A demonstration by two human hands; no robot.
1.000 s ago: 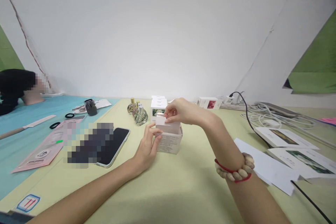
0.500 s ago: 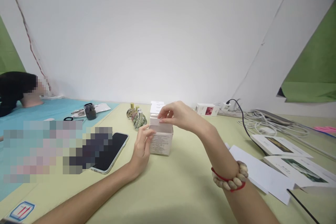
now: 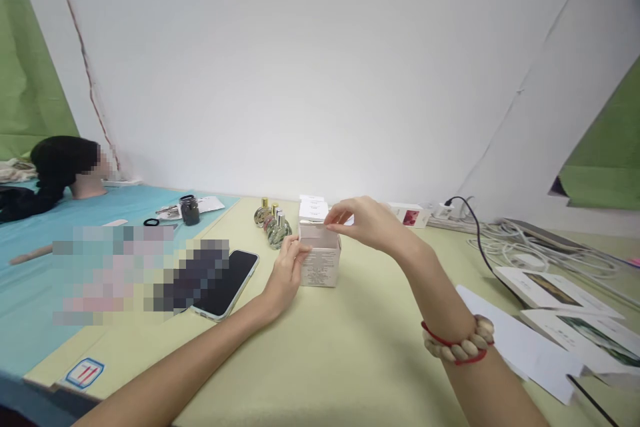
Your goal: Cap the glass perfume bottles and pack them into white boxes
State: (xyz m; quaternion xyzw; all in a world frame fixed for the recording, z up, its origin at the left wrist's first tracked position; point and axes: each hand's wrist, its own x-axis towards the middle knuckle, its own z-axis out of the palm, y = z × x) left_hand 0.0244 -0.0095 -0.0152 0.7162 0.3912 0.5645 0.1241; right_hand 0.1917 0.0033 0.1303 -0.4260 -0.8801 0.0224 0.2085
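Note:
A small white carton (image 3: 320,268) with printed text on its front stands upright on the table, its top flap raised. My left hand (image 3: 283,277) rests against the carton's left side, the fingers closed around its front left edge. From above and to the right, my right hand (image 3: 367,227) pinches at the raised flap (image 3: 316,232) with thumb and fingertips. More white cartons (image 3: 314,209) stand in a row right behind it. Just left of them are several round glass perfume bottles (image 3: 279,233) with gold or silver caps.
A phone (image 3: 230,283) lies to the left, near a dark jar (image 3: 189,211) and a mannequin head (image 3: 70,167) on blue cloth. At right are flat white boxes (image 3: 555,290), white sheets (image 3: 530,347) and tangled cables (image 3: 505,247). A carton with a red picture (image 3: 411,217) sits by the wall.
My view has turned slightly left, so everything sits further right. My right fingertips have shifted a little rightward along the flap. My left hand stays on the carton.

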